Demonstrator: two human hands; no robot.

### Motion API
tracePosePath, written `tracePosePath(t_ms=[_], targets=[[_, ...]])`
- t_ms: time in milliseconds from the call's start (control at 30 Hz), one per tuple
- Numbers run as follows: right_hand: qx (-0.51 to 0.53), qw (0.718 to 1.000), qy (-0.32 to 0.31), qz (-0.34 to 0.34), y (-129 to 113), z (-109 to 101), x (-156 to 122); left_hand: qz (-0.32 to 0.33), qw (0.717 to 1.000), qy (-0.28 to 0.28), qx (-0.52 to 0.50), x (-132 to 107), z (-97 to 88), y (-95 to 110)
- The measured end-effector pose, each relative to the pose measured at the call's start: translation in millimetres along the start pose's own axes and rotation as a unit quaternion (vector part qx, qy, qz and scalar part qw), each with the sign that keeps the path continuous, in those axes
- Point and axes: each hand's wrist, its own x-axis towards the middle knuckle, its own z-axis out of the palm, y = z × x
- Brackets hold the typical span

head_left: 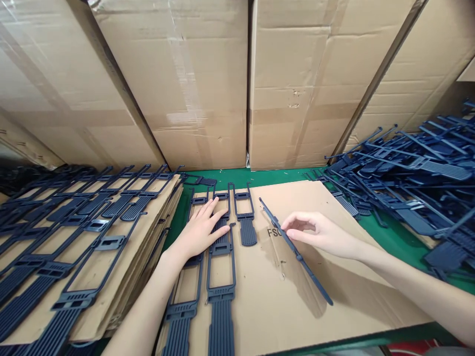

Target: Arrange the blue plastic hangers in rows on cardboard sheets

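Note:
My right hand (309,230) pinches a dark blue plastic frame piece (302,264) by its edge, so it shows as a thin tilted strip above the cardboard sheet (274,306). With fingers spread, my left hand (206,227) lies flat over similar frame pieces on the left part of that sheet. Under and below it, a frame piece (221,296) with a ribbed paddle end points toward me. Another frame piece (245,212) lies just right of my left fingers, its paddle end also toward me. My left palm partly hides the pieces beneath it.
To the left stands a stack of cardboard sheets (129,291) with rows of frame pieces on top. A tangled heap of blue pieces (419,178) covers the right side of the green table (260,176). Large taped cartons (208,89) wall off the back.

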Motion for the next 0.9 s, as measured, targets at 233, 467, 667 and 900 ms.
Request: tracePosePath(t_ms=[233,467,667,900], targets=[[-0.273,0.939,-0.011,-0.207,4.8,-6.6,17.2,0.002,1.000,-0.005,-0.004,0.0,0.7,-0.7],[-0.323,0.898,-0.058,-0.294,33.8,-0.1,51.1,0.000,1.000,-0.010,0.002,0.1,0.1,1.6],[-0.313,0.881,-0.057,-0.350,9.5,15.3,44.7,0.007,1.000,-0.004,0.010,0.6,1.0,0.9],[-0.350,0.884,-0.084,-0.300,-18.1,49.7,15.8,0.006,1.000,-0.003,0.009,0.8,1.5,2.5]])
